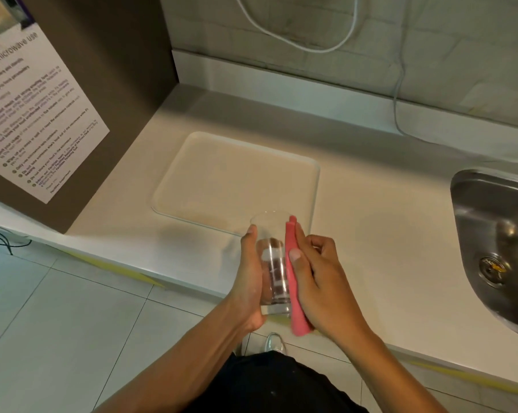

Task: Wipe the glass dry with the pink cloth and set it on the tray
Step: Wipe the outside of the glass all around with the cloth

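Counter [370,234], "for microwave use" notice [28,108] at left; left hand [250,281] clamped on glass [274,263], right hand [320,281] pinching pink cloth [295,293] against it, tray [233,180] behind.

- The glass [272,263] is clear and colourless; dark brownish bands show through its lower half.
- The cloth [293,281] is plain pink, with no pattern.
- The tray [192,162] is a flat cream, close in tone to the off-white counter [385,234] under it.
- The sink [496,234] is bare grey steel, with a yellow speck at the drain.
- The notice [34,114] is white with dark print and a purple band at the top, fixed on a brown panel [123,70].
- The cable [311,40] is white against pale grey-green wall tiles.
- The floor [58,308] is pale grey tile with dark grout lines.
- Yellow tape [144,277] edges the counter front.
- The person's clothing [281,386] is black.
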A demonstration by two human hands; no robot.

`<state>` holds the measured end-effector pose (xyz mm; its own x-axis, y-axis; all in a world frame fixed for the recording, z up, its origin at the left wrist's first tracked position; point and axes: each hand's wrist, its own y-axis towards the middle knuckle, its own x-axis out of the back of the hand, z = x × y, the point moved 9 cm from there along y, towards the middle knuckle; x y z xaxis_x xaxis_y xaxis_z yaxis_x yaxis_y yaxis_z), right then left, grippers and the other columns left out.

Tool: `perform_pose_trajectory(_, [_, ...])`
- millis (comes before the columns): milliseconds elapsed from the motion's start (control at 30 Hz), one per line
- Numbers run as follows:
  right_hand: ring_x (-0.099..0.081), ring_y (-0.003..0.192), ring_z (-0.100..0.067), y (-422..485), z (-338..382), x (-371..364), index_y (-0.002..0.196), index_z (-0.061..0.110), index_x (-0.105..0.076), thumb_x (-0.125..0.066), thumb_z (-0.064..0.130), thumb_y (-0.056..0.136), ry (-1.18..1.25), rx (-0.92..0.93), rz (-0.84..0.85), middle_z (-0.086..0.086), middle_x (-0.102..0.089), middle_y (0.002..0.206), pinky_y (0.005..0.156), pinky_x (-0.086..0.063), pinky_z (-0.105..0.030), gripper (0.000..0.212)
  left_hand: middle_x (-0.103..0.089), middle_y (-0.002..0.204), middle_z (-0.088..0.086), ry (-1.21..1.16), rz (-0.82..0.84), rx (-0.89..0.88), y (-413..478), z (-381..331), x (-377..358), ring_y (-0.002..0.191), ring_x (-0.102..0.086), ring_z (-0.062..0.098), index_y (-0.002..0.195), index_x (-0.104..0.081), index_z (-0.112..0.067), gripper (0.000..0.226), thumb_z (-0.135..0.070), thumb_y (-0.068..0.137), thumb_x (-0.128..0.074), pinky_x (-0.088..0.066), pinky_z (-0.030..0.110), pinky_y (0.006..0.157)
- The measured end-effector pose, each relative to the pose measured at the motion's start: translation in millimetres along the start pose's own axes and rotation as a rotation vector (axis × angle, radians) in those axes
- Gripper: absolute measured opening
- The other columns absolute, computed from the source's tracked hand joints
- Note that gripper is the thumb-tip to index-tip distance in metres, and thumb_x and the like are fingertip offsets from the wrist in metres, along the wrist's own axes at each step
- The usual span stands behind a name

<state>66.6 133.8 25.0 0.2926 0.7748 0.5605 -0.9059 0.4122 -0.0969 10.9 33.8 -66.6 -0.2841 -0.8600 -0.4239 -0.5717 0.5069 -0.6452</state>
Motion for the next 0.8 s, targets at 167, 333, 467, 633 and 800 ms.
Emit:
perform_pose_trajectory(167, [-0.035,0.129,-0.001,-22.8,22.2,-13.5,0.151,0.062,-0.014,-0.028,0.051,0.106,-0.156,0.205,-0.017,0.019,-0.024,0.139,0.100,-0.039,-0.012,0.049,-0.085,0.105,0.017,0.057,-0.079,-0.030,6.8,-9.7,11.4,0.094,-0.083,0.030,0.127,-0.076,-0.014,0.099,-0.093,0.090,-0.030,-0.063,0.043,0.082])
perform_pose_trajectory(333, [-0.045,0.122,-0.002,-11.1,-1.8,-6.8,0.154,0.052,-0.026,-0.027,0.058,0.101,-0.033,0.076,0.048,0.019,-0.029,0.134,0.098,-0.047,-0.019,0.053,-0.078,0.105,0.024,-0.050,-0.018,0.042,0.1,-3.2,-0.6,0.088,-0.077,0.037,0.148,-0.060,-0.002,0.108,-0.092,0.090,-0.042,-0.062,0.045,0.080])
perform_pose_trajectory(467, [-0.045,0.122,-0.001,-1.5,14.6,-3.4,0.151,0.060,-0.021,-0.030,0.049,0.105,-0.074,0.109,-0.012,0.018,-0.029,0.134,0.094,-0.047,-0.012,0.048,-0.083,0.105,0.020,-0.024,-0.004,0.011,7.0,-3.2,1.4,0.089,-0.082,0.034,0.122,-0.082,-0.012,0.096,-0.091,0.092,-0.037,-0.064,0.042,0.074])
perform_pose_trajectory(633, [-0.032,0.134,0.002,-28.1,6.9,-12.3,0.152,0.060,-0.021,-0.024,0.059,0.102,-0.045,0.152,0.065,0.026,-0.022,0.139,0.105,-0.039,-0.011,0.050,-0.079,0.092,0.019,-0.099,0.006,-0.019,8.1,-10.3,4.4,0.084,-0.077,0.034,0.116,-0.072,-0.010,0.092,-0.093,0.088,-0.042,-0.062,0.046,0.084])
perform_pose_trajectory(800, [-0.047,0.122,-0.005,-6.6,9.8,-2.4,0.154,0.054,-0.023,-0.028,0.052,0.104,-0.047,0.080,0.025,0.020,-0.028,0.136,0.096,-0.051,-0.021,0.050,-0.083,0.098,0.020,-0.127,0.054,-0.004,4.7,0.9,-4.4,0.086,-0.081,0.034,0.116,-0.083,-0.011,0.092,-0.090,0.090,-0.043,-0.066,0.043,0.074])
